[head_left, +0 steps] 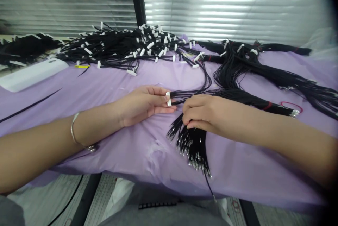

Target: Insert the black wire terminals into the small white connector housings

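Between the thumb and fingers of my left hand (pixel 146 105) is a small white connector (pixel 169 99), with several thin black wires running from it to the right. My right hand (pixel 203 113) is closed, fingertips pinched together just right of the connector, over a fanned bundle of black wires (pixel 195 145). The bundle's ends carry small shiny metal terminals and point toward me. What the right fingertips pinch is hidden, so I cannot tell if it is a single wire. A red-banded bundle of black wires (pixel 248 98) lies behind my right hand.
A large heap of black wires with white connectors (pixel 118 44) lies along the back of the purple-covered table (pixel 111 148). More wire bundles (pixel 274 71) spread at the right. A white curved object (pixel 34 74) and a yellow tag (pixel 82 66) are at the left. Window blinds rise behind.
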A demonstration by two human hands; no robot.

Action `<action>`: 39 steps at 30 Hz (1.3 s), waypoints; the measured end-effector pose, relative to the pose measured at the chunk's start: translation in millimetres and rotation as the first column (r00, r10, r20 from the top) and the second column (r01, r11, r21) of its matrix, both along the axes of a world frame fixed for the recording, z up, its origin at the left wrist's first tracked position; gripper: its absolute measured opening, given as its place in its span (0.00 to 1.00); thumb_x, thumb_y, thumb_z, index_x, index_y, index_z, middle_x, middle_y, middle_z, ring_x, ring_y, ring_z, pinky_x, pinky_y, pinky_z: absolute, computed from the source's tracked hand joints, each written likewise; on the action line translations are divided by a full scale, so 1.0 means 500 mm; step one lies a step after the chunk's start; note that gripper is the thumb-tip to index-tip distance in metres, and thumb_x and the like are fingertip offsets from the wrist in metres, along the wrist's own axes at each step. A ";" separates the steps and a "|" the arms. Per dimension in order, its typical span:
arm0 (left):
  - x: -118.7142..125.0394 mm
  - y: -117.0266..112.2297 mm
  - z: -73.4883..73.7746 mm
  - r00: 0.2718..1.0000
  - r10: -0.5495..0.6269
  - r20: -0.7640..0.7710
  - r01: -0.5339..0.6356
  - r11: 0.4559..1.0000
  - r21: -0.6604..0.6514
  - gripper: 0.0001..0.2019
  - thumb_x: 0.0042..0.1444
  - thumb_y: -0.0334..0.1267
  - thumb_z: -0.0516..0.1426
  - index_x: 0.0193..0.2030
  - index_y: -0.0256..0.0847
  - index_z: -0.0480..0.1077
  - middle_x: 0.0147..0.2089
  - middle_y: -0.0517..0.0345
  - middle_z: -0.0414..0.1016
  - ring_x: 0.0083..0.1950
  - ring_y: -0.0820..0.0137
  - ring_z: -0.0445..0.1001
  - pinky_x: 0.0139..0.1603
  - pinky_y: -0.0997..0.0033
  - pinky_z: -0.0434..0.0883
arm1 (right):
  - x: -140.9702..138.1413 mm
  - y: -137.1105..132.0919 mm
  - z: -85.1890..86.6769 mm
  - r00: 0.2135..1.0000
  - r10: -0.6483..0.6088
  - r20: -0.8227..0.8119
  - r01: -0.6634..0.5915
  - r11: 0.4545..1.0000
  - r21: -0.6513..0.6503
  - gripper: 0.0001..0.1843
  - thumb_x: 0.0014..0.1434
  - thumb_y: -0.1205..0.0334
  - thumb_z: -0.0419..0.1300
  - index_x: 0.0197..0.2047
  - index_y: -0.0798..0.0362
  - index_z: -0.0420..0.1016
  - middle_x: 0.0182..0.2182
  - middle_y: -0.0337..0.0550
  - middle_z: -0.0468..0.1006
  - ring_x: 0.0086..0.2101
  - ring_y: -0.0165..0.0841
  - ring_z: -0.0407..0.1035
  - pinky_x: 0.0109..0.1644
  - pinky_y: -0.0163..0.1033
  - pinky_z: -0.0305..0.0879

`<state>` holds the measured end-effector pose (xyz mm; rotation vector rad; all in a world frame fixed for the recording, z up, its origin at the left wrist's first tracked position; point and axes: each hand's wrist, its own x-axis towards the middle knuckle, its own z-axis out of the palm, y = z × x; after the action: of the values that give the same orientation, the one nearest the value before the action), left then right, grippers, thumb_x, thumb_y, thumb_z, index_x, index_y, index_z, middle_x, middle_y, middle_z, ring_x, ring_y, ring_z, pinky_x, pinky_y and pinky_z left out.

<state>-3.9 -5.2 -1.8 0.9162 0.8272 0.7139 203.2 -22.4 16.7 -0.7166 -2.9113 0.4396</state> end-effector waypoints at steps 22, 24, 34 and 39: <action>0.005 -0.005 0.003 1.000 -0.001 0.008 0.001 1.000 -0.019 0.05 0.51 0.21 0.55 0.31 0.29 0.71 0.30 0.54 0.74 0.34 0.72 0.76 0.48 0.67 0.70 | -0.027 -0.025 -0.012 0.946 -0.175 -0.274 0.227 0.959 0.170 0.09 0.61 0.66 0.48 0.37 0.55 0.68 0.34 0.46 0.73 0.36 0.32 0.67 0.40 0.37 0.64; 0.006 -0.007 0.004 1.000 0.000 -0.002 0.000 1.000 -0.011 0.05 0.52 0.21 0.54 0.32 0.29 0.71 0.32 0.52 0.75 0.36 0.71 0.76 0.48 0.66 0.71 | -0.029 -0.027 -0.008 0.917 -0.275 -0.288 0.318 0.941 0.114 0.06 0.59 0.66 0.51 0.34 0.54 0.68 0.29 0.42 0.73 0.30 0.29 0.66 0.34 0.34 0.62; 0.005 -0.015 0.012 0.997 -0.030 -0.072 0.034 0.998 0.056 0.05 0.53 0.23 0.55 0.36 0.29 0.70 0.33 0.53 0.75 0.34 0.71 0.77 0.43 0.72 0.73 | -0.030 -0.012 -0.004 0.774 -0.560 -0.295 0.537 0.828 -0.164 0.06 0.51 0.67 0.54 0.24 0.55 0.68 0.19 0.33 0.69 0.19 0.23 0.60 0.25 0.32 0.54; 0.006 -0.013 0.010 0.995 -0.043 -0.095 0.047 0.998 0.044 0.05 0.53 0.23 0.55 0.36 0.28 0.71 0.33 0.51 0.76 0.34 0.72 0.76 0.43 0.74 0.72 | -0.030 -0.010 -0.004 0.780 -0.560 -0.280 0.525 0.828 -0.196 0.06 0.51 0.68 0.55 0.24 0.55 0.69 0.18 0.33 0.70 0.19 0.23 0.60 0.24 0.31 0.54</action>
<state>-1.0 -11.9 3.2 1.0131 0.8732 0.6569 188.1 -27.4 14.8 -1.3074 -2.2400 0.5769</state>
